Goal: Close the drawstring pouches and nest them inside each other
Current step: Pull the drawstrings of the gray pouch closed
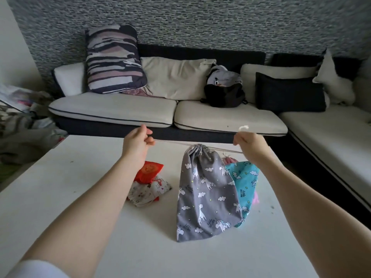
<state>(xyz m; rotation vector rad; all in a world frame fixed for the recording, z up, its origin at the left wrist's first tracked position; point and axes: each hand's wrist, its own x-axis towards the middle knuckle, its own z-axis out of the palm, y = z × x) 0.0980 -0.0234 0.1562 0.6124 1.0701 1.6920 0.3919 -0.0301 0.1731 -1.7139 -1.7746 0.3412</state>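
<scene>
You are holding the grey unicorn pouch (204, 193) up over the white worktop (60, 197), its gathered mouth drawn tight at the top and its bottom edge seeming to be brushing the surface, though the angle is making that hard to judge. Your left hand (137, 142) is pinching one end of the white drawstring (172, 142) between thumb and curled fingers (149, 140), out to the left of the pouch mouth. Your right hand (248, 144) is clenching round the other end, with a small loop of cord sticking up above the knuckles. The cord is running nearly level between your two hands, taut, with the pouch hanging from its middle.

Just behind and to the right of the grey pouch, a teal unicorn pouch (246, 183) is lying partly covered by it, and a bit of pink fabric (256, 198) is peeking out at its right edge. To the left, near your left forearm, a red pouch (148, 170) is resting on top of a pale printed pouch (146, 192).

Beyond the worktop, a sofa (112, 108) with light cushions is carrying a striped pillow (114, 59) and a black backpack (224, 93).
</scene>
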